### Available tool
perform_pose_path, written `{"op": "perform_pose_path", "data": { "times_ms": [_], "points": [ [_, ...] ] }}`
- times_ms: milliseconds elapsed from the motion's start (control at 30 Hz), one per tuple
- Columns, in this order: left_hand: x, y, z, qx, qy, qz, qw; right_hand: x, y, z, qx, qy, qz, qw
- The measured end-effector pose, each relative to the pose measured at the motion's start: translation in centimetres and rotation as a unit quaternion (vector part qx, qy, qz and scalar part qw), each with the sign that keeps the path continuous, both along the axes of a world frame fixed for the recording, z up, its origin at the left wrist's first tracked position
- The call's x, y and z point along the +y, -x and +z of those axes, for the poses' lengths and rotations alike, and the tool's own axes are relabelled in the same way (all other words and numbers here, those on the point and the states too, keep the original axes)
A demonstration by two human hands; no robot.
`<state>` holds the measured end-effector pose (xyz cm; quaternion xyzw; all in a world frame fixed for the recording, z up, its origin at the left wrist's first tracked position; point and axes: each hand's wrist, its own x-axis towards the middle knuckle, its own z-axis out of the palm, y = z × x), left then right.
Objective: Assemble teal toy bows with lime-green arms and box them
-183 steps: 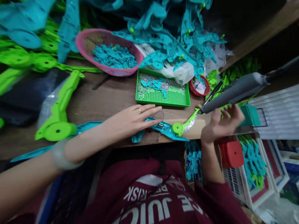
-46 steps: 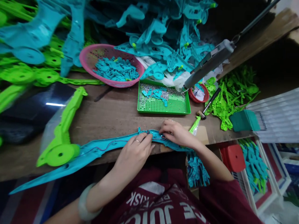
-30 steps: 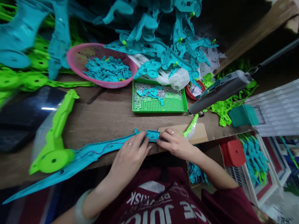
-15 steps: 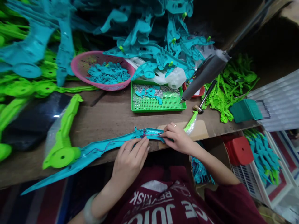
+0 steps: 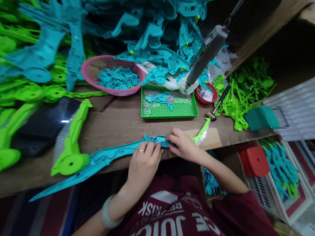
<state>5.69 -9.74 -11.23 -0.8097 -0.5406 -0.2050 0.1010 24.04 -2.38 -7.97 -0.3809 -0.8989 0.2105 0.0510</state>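
A long, curved half-shell of blue plastic (image 5: 105, 156), pointed at its left end, lies along the front edge of the bench. A thin dark wire runs inside it. My left hand (image 5: 144, 160) presses its bent fingertips onto the shell near small inner fittings. At the shell's right end, my right hand (image 5: 183, 144) is closed, thumb and fingers pinched together at the shell; any small part between them is hidden. Under the right hand lies a piece of cardboard (image 5: 214, 137), with a curved green piece (image 5: 203, 131) in clear wrap on it.
Behind my hands stand a green tray (image 5: 169, 113) of screws, a pink basket (image 5: 87, 70) of blue parts and a red basket (image 5: 206, 95). A power screwdriver (image 5: 208, 54) hangs above. A hammer (image 5: 221, 101) lies right; a green part (image 5: 71, 141) and dark tablet (image 5: 41, 127) lie left.
My left hand has slid right along the shell, closer to my right hand. The hanging screwdriver has swung up and left, away from the tray's right corner. The view has shifted slightly.
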Motion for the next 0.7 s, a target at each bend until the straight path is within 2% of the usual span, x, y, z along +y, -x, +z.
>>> {"op": "perform_pose_path", "data": {
  "times_ms": [200, 367, 533, 700],
  "points": [
    [-0.4, 0.2, -0.7, -0.016, -0.014, -0.018, 1.0, -0.3, -0.4, -0.7, 0.034, -0.011, 0.009, 0.999],
    [-1.1, 0.1, -1.4, -0.076, -0.022, -0.017, 0.997, -0.3, 0.1, 0.1, -0.01, -0.005, 0.009, 1.0],
    [-1.7, 0.3, -1.5, -0.135, -0.029, -0.055, 0.989, 0.6, 0.1, 1.1, -0.046, 0.006, 0.041, 0.998],
    [-1.9, 0.7, -1.7, -0.08, -0.052, -0.057, 0.994, 2.5, -0.1, 1.9, -0.027, 0.027, 0.112, 0.993]
  ]
}}
